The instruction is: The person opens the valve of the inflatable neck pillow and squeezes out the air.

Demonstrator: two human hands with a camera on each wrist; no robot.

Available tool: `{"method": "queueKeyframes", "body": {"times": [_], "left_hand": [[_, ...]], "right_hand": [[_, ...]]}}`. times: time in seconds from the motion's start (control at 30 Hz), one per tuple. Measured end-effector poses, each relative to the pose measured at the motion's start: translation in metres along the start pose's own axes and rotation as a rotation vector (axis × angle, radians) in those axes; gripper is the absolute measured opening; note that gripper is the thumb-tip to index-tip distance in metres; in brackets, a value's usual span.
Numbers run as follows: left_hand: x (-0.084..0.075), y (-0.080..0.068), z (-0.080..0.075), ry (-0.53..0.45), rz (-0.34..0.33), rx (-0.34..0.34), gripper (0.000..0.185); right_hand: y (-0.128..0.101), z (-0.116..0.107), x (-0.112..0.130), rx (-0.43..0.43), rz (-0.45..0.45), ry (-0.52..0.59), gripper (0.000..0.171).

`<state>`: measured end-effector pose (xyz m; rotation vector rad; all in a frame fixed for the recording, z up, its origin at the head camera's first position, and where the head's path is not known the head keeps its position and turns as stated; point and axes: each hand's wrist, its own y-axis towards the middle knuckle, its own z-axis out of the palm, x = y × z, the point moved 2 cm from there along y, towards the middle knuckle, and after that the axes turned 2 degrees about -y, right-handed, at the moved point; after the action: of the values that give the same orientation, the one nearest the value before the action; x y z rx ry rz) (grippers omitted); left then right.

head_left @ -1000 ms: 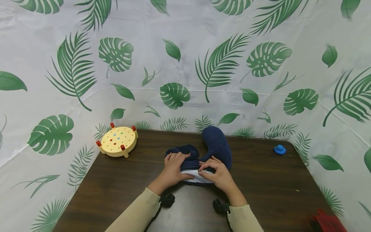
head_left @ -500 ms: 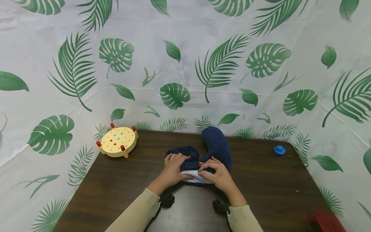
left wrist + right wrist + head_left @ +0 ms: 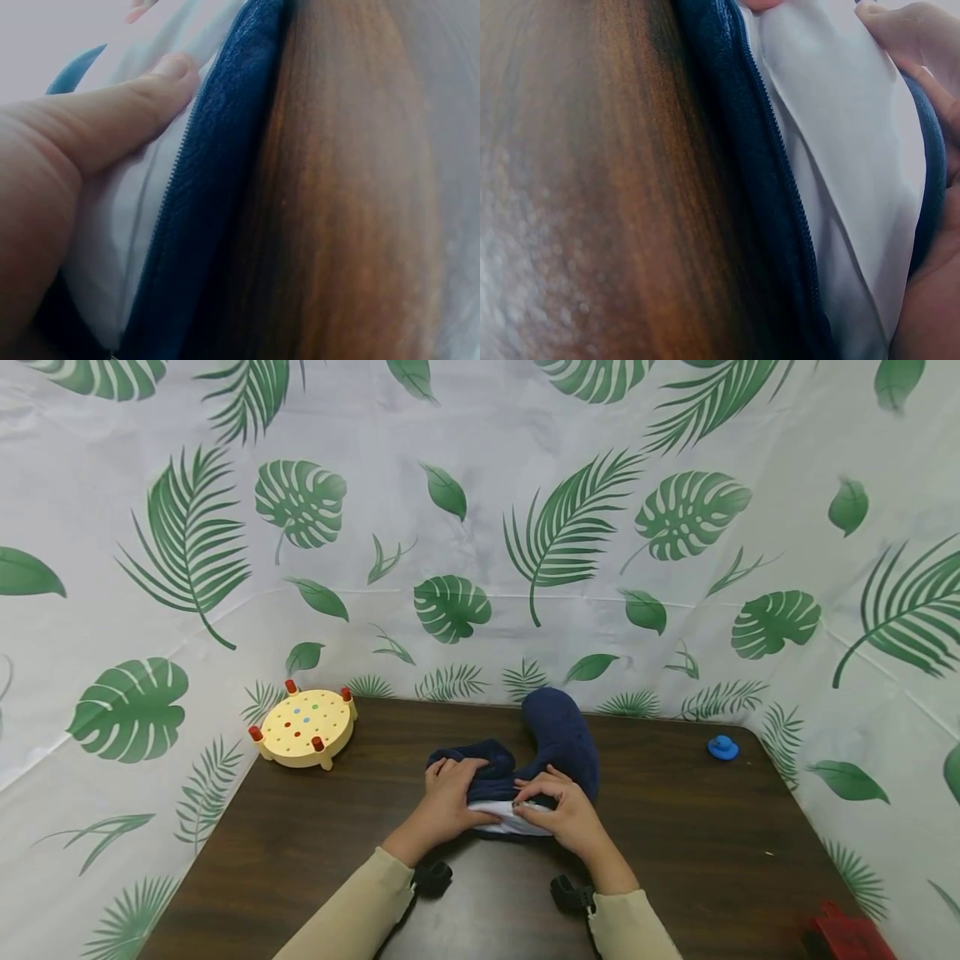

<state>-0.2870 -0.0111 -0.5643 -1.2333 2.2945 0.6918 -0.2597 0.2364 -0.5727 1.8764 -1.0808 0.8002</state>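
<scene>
A navy U-shaped neck pillow (image 3: 561,735) lies in the middle of the dark wooden table (image 3: 697,852). At its near edge the cover gapes and a white inner cushion (image 3: 501,815) shows. My left hand (image 3: 448,795) grips the navy cover on the left arm of the pillow. In the left wrist view its thumb (image 3: 120,124) presses on the white cushion (image 3: 124,225) beside the zipper edge (image 3: 199,217). My right hand (image 3: 561,808) pinches the cover's edge over the white cushion. The right wrist view shows the zipper teeth (image 3: 769,165), the white cushion (image 3: 847,150) and a fingertip (image 3: 896,30).
A round yellow peg board (image 3: 303,725) with red pegs stands at the back left corner. A small blue object (image 3: 723,747) lies at the back right. A red object (image 3: 846,935) pokes in at the front right corner. Leaf-print cloth (image 3: 480,527) walls the table on three sides.
</scene>
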Motion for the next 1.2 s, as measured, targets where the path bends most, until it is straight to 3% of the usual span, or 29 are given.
{"method": "queueKeyframes", "body": {"times": [0.17,0.33,0.83,1.2], "left_hand": [[-0.0002,0.0001,-0.0002,0.017,-0.009,0.02,0.112],[-0.0012,0.0005,-0.0007,0.076,0.019,0.025,0.103],[-0.0013,0.0011,-0.0006,0.06,0.079,-0.008,0.08],[0.0004,-0.0005,0.0019,0.037,0.063,0.015,0.073]], "right_hand": [[0.0001,-0.0001,0.0009,0.001,0.005,-0.004,0.015],[0.0004,-0.0007,0.0016,-0.001,0.001,-0.006,0.016],[0.0015,-0.0015,0.0033,0.001,-0.007,-0.009,0.016],[-0.0005,0.0006,-0.0003,0.003,0.003,-0.011,0.013]]}}
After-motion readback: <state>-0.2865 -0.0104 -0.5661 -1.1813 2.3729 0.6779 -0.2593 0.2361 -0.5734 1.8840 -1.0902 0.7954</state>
